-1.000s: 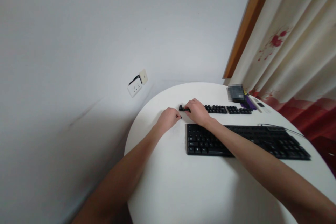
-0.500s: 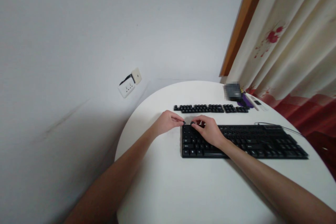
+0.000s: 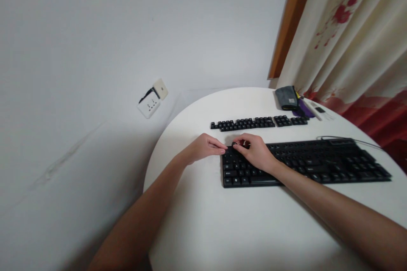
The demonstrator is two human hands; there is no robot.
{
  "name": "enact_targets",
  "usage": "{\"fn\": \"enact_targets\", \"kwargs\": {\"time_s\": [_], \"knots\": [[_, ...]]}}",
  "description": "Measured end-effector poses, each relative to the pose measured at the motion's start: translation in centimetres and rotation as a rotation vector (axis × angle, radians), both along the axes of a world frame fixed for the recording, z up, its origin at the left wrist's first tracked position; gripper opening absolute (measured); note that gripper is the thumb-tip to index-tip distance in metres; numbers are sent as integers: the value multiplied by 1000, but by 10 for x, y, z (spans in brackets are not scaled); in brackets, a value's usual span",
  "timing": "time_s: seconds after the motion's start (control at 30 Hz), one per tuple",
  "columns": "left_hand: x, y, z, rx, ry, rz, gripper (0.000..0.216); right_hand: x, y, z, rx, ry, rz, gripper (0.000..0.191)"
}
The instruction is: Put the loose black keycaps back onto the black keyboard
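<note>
A black keyboard [image 3: 310,168] lies on the white round table [image 3: 197,224], with bare spots in its upper rows where keycaps are off. My right hand [image 3: 256,151] reaches over its upper left part, thumb and index finger pinching a small black keycap [image 3: 234,144] above the top edge. My left hand [image 3: 203,147] is at the keyboard's upper left corner, its fingertips closed together and touching or just over the corner. Whatever sits between those fingertips is too small to make out. Behind the keyboard, loose black keycaps [image 3: 244,124] stand in rows.
A grey pouch [image 3: 286,97] lies at the back right, beside a purple cloth [image 3: 303,110] and a white stick-like object [image 3: 313,110]. The keyboard's cable [image 3: 365,141] runs off to the right. A wall socket [image 3: 149,105] is on the left; a curtain [image 3: 337,51] hangs on the right.
My left fingertips have come down onto the keyboard's upper left corner. My right hand still pinches its keycap. The whole view has tilted slightly.
</note>
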State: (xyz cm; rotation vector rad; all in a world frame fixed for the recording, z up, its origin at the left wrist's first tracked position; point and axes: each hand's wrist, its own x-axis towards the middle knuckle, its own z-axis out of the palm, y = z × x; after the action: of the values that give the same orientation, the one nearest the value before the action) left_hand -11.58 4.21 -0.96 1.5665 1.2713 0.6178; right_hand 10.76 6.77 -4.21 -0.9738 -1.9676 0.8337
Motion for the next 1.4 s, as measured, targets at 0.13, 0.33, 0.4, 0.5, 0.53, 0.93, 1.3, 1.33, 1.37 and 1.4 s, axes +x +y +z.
{"fn": "enact_targets", "kwargs": {"time_s": [0.13,0.33,0.4,0.5,0.53,0.93,1.3,1.33,1.37,1.4], "knots": [[-4,3,-5,16,1,-16,32,-1,0,1,0,-15,4,10],[-9,5,-9,9,-26,-48,32,-1,-2,5,11,-26,28,8],[-9,4,-7,4,-23,-47,31,-1,-2,5,18,-28,34,8],[-8,3,-4,11,-26,-41,29,-1,-2,5,30,-39,42,7],[-8,3,-4,12,-33,-45,29,-1,-3,5,32,-42,43,7],[-16,6,-3,-70,-44,-91,29,-1,-3,5,18,-36,34,8],[-18,6,-7,-80,-8,-87,23,-1,-5,9,-7,-31,24,9],[-17,6,-7,-64,-13,-89,23,-1,-5,9,-9,-30,24,9],[-16,5,-6,-51,-18,-93,22,-1,-5,9,-13,-28,25,9],[-15,4,-6,-42,-22,-101,22,-2,-5,9,-16,-25,25,9]]}}
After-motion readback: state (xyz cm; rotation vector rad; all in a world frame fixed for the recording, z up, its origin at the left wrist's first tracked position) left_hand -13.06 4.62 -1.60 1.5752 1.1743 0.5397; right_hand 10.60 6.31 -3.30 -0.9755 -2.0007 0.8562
